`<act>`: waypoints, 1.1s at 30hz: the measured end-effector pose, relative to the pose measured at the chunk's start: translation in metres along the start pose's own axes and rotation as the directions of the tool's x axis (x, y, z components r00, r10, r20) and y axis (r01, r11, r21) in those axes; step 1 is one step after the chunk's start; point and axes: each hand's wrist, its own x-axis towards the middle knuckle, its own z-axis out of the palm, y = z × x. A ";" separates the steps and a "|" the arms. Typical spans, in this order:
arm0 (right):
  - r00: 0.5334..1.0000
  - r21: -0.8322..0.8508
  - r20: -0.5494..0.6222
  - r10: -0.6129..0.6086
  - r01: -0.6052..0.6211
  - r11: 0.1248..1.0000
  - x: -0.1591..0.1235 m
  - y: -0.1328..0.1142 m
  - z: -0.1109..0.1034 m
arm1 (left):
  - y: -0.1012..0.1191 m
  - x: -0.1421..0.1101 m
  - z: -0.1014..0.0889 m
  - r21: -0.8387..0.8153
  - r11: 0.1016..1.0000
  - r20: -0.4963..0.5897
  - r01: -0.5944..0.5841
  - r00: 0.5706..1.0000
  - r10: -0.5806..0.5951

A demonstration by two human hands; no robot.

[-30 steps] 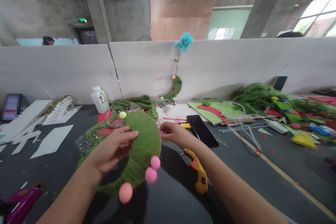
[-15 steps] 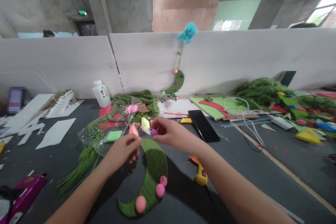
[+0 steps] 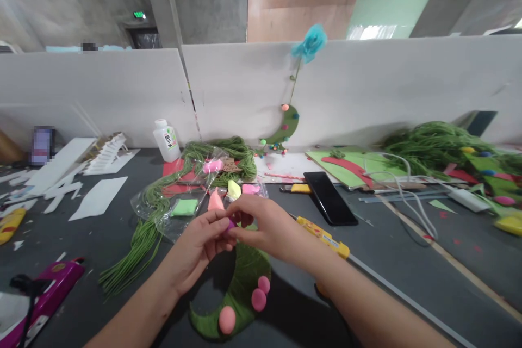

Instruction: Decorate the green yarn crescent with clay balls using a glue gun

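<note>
A green yarn-wrapped crescent [image 3: 240,288] lies on the dark table below my hands, with three pink balls [image 3: 258,299] stuck along its lower edge. My left hand [image 3: 202,242] and my right hand [image 3: 265,225] meet just above it, fingertips pinched together on a small purple ball [image 3: 230,224]. Behind my hands lies a clear plastic bag [image 3: 196,204] with pink, yellow and green foam lumps, resting on green yarn strands [image 3: 142,239].
A yellow glue gun [image 3: 322,236] and a black phone [image 3: 329,205] lie right of my hands. A magenta glue gun [image 3: 44,296] sits front left. White glue bottle [image 3: 166,140], white foam scraps [image 3: 98,205], green yarn piles and a white partition [image 3: 367,92] stand behind.
The crescent went from my left hand down onto the table. My right hand brought a small purple ball in, and now both hands pinch it together above the crescent.
</note>
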 end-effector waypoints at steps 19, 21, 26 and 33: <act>0.993 0.515 0.011 0.116 -0.105 0.851 0.005 0.013 0.016 | -0.003 -0.003 -0.002 -0.134 0.991 0.010 0.017 1.000 -0.016; 0.980 0.748 0.082 0.182 -0.181 0.638 0.006 0.019 0.021 | -0.001 -0.002 -0.003 -0.154 0.988 -0.002 -0.008 1.000 0.008; 0.962 0.818 0.068 0.265 -0.206 0.537 0.011 0.031 0.026 | 0.001 0.000 -0.006 -0.180 0.982 -0.047 -0.048 0.998 0.040; 0.986 0.537 0.032 0.162 -0.154 0.829 0.010 0.027 0.019 | -0.003 0.002 -0.010 -0.116 0.993 -0.062 -0.027 0.998 0.020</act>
